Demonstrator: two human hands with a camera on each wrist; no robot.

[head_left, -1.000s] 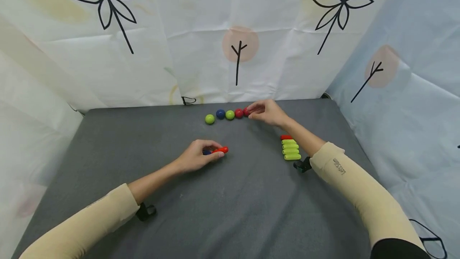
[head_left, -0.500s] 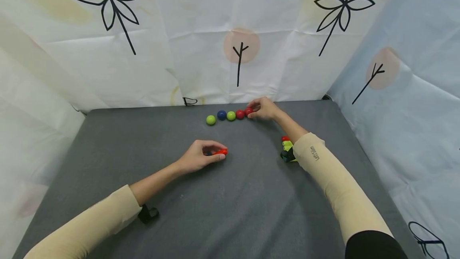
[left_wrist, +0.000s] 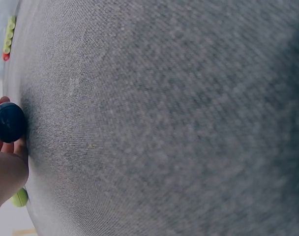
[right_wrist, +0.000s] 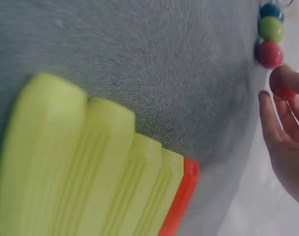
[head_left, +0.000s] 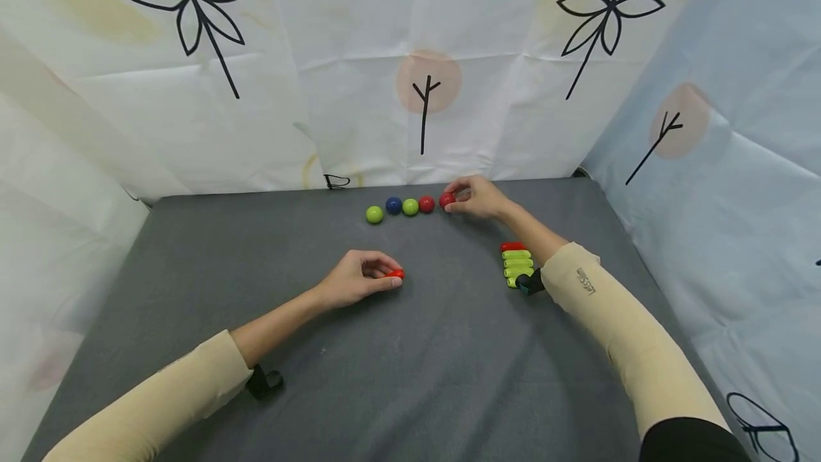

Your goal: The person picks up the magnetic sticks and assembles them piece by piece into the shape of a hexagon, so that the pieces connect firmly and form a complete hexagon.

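My left hand [head_left: 356, 279] holds a red stick-shaped piece [head_left: 395, 274] above the middle of the cloth. A dark blue rounded thing [left_wrist: 9, 122] is in the same hand in the left wrist view; whether it is a ball or a piece's end I cannot tell. At the table's back, my right hand [head_left: 479, 198] pinches a red ball [head_left: 447, 199] between thumb and fingers. To its left, a little apart, stands a row: another red ball [head_left: 426, 204], a green ball [head_left: 410, 206], a blue ball [head_left: 393, 205] and, slightly nearer, a second green ball [head_left: 375, 214].
Beneath the right forearm, several yellow-green grooved pieces [head_left: 517, 263] lie side by side with a red piece [head_left: 512, 247] at the far end. Grey cloth [head_left: 385, 376] covers the table. Patterned white curtains [head_left: 359, 91] hang behind and at the sides.
The red ball in my right hand has shifted slightly right, opening a gap to the other red ball. The red piece in my left hand now shows less past the fingertips.
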